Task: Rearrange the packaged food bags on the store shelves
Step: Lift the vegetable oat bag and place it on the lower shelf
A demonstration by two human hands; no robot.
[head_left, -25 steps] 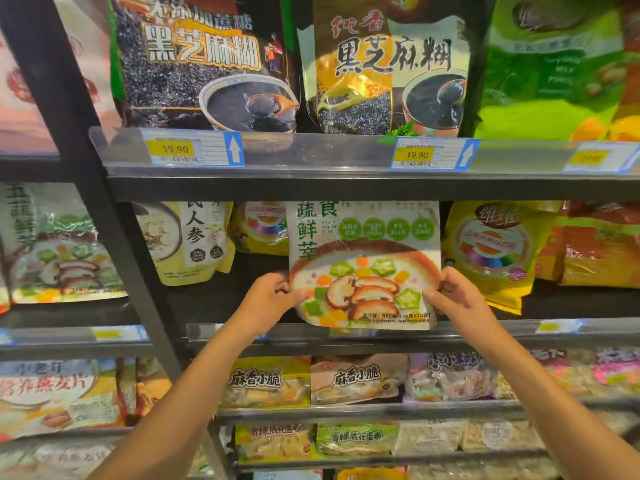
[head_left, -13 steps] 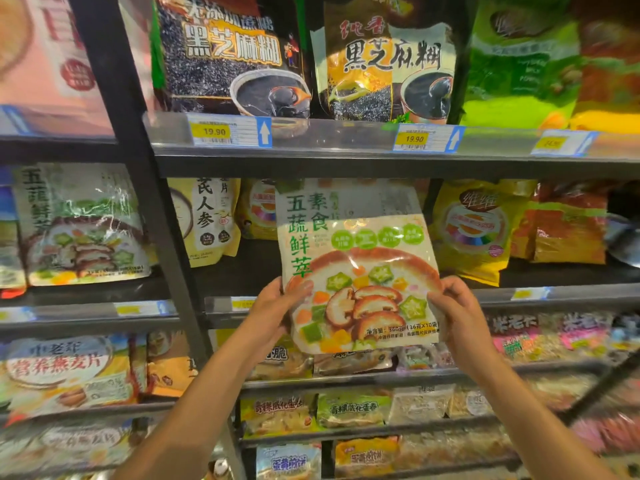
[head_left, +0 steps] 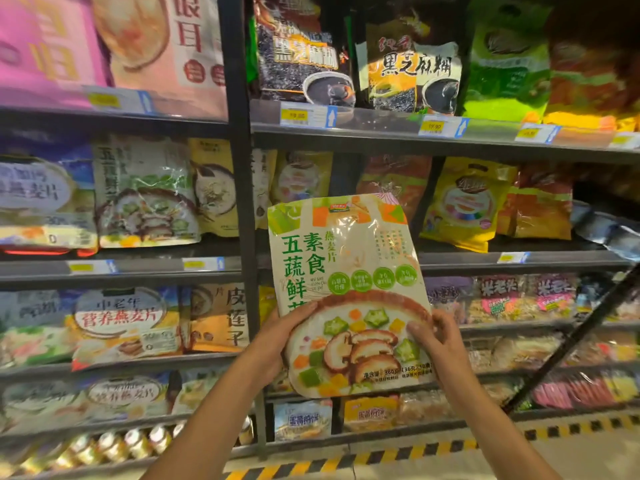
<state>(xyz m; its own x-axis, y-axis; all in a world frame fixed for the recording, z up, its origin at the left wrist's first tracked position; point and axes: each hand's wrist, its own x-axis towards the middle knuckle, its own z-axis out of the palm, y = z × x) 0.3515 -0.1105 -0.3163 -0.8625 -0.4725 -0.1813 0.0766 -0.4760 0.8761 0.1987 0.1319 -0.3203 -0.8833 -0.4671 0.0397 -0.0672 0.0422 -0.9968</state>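
Note:
I hold a white and green vegetable oatmeal bag [head_left: 346, 271] upright in front of the shelves, clear of them. It shows a bowl with sliced mushrooms and green okra. My left hand [head_left: 277, 341] grips its lower left edge, thumb on the front. My right hand [head_left: 438, 337] grips its lower right edge. A matching bag [head_left: 145, 195] stands on the middle shelf of the left bay. The middle shelf [head_left: 485, 261] of the right bay, behind the held bag, has a dark gap between its packs.
A black upright post [head_left: 239, 202] divides the two bays. Black sesame bags [head_left: 412, 67] stand on the top right shelf, yellow bags [head_left: 464, 202] on the middle right. Lower shelves carry snack packs, and bottles [head_left: 114, 445] line the bottom left. Yellow-black floor tape [head_left: 415, 452] runs below.
Both hands pulled the bag out of the right bay's middle shelf, toward me and lower. My view shifted left and back, so the left bay and the floor now show.

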